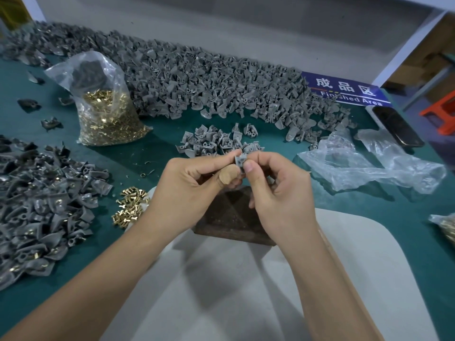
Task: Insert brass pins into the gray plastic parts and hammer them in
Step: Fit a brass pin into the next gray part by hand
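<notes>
Two bare hands meet above the near middle of the green table. The left hand, a tan bandage on its thumb, and the right hand both curl their fingertips round one small gray plastic part, pinched between them. Under the hands lies a smooth pale mat with rounded corners, and on it a dark, rough, worn block. Open green cloth shows to the right of the mat. Just left of the block is a loose scatter of shiny brass pins; further left, a heap of gray parts with brass fitted. Beyond the hands sits a small cluster of gray parts, crinkled clear plastic to its right, and a clear bag of pins to its left. A long ridge of gray parts lines the far edge, beside a blue sign and a dark phone.
</notes>
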### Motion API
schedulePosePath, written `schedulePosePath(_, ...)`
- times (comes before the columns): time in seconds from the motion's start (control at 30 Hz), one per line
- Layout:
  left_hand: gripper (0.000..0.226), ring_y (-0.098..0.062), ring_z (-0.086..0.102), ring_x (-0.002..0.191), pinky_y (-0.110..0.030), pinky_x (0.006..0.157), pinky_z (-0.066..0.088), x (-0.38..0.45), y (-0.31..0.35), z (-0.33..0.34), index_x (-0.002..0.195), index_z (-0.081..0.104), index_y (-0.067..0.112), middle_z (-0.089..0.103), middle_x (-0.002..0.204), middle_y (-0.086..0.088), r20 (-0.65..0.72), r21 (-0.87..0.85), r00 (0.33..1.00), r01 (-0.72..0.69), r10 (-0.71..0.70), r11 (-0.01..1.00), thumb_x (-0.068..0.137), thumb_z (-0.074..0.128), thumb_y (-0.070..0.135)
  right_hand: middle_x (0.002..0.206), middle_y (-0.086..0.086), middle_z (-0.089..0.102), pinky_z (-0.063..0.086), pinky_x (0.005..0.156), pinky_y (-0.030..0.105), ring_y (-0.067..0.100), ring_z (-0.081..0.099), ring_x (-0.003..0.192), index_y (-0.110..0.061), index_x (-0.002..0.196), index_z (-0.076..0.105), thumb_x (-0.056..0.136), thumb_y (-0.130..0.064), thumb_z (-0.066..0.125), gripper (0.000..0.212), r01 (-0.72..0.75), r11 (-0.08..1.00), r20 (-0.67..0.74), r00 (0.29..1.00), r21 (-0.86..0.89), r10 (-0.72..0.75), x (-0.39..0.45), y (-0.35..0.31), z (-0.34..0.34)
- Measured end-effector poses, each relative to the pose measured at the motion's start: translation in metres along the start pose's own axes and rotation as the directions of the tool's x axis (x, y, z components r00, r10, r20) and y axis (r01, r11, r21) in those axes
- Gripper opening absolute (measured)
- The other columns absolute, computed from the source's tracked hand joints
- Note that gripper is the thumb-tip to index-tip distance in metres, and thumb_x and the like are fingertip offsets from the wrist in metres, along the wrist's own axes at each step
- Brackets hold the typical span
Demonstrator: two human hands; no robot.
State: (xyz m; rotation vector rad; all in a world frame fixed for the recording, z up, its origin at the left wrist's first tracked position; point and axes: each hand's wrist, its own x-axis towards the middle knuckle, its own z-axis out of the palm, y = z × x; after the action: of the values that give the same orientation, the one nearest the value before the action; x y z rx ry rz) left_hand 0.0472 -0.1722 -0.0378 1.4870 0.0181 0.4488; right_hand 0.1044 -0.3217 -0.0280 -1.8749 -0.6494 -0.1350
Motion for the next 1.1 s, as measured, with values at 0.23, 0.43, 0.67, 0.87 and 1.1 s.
schedulePosePath(0.23,0.033,-0.004,0.072,0.077,-0.016,0.074,0.057,0.002,0.0,0.002,0.122,0.07,0.008,0.079,0.089,0.002,-0.012,-0.044,0.999,0.033,-0.033,0.999,0.09,0.068,0.006,0.08,-0.015,0.071,0.046,0.057,0.013,0.003,0.063,0.06,-0.032,0.097,0.073,0.1,-0.019,0.066,0.015,-0.064,0.991,-0.023,0.997,0.12,0.067,0.002,-0.005,0.0)
schedulePosePath(0.43,0.028,-0.013,0.074,0.083,-0.02,0.076,0.058,0.002,0.0,0.004,0.122,0.069,0.009,0.079,0.095,-0.007,0.025,-0.115,0.994,0.11,-0.107,0.987,0.095,0.063,0.009,0.086,-0.001,0.072,0.05,0.059,0.027,0.013,0.062,0.069,-0.028,0.101,0.076,0.099,-0.023,0.064,0.013,-0.134,0.972,-0.019,0.99,0.196,0.14,0.003,-0.003,-0.002)
schedulePosePath(0.67,0.027,-0.013,0.073,0.074,-0.02,0.069,0.058,0.004,0.003,0.004,0.114,0.072,0.005,0.078,0.085,-0.007,-0.021,-0.119,0.989,0.14,-0.143,0.983,0.092,0.065,0.019,0.082,-0.009,0.072,0.048,0.065,0.028,0.006,0.059,0.065,-0.032,0.099,0.076,0.098,-0.023,0.066,0.014,-0.117,0.981,-0.002,0.993,0.156,0.119,0.003,-0.005,-0.004)
schedulePosePath(0.87,0.014,-0.013,0.074,0.076,-0.018,0.068,0.057,0.005,0.004,0.002,0.108,0.069,0.012,0.078,0.085,-0.004,-0.017,-0.056,0.991,0.135,-0.136,0.989,0.096,0.064,0.012,0.086,-0.01,0.073,0.049,0.066,0.027,0.005,0.06,0.066,-0.034,0.101,0.076,0.1,-0.019,0.066,0.018,-0.116,0.986,-0.031,0.992,0.116,0.121,0.003,-0.005,-0.004)
schedulePosePath(1.1,0.013,-0.012,0.076,0.092,-0.034,0.079,0.061,0.003,0.005,0.0,0.111,0.06,0.018,0.079,0.093,0.006,0.033,0.118,0.995,0.085,-0.089,0.989,0.099,0.062,0.013,0.083,-0.019,0.07,0.05,0.068,0.019,0.004,0.065,0.077,-0.038,0.088,0.07,0.1,-0.024,0.063,0.02,-0.174,0.982,-0.325,0.935,-0.078,0.14,-0.002,0.008,-0.035)
